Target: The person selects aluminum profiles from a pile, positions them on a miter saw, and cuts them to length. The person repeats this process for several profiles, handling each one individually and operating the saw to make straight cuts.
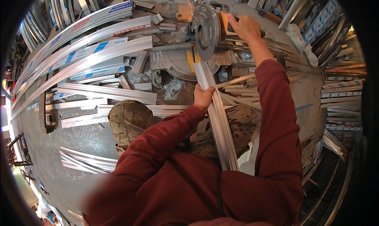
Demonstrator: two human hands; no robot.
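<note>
My left hand (203,96) is closed around a long silver metal profile (222,127), near its far end. That end lies by the yellow slot plate of a miter saw (169,62), while the rest runs back toward my body between my knees. Up at the saw's orange and black handle (232,24), my right hand (245,28) grips with its fingers wrapped round. The round blade guard (208,30) stands raised above the round base, left of that hand. Whether the blade is spinning, I cannot tell.
Long metal profiles (98,54) with blue-marked film lie stacked to the left, their ends close to the saw. Short offcuts (139,62) are scattered beside the base. More profiles (89,161) lie on the floor at left. Racks of strips (341,95) line the right side.
</note>
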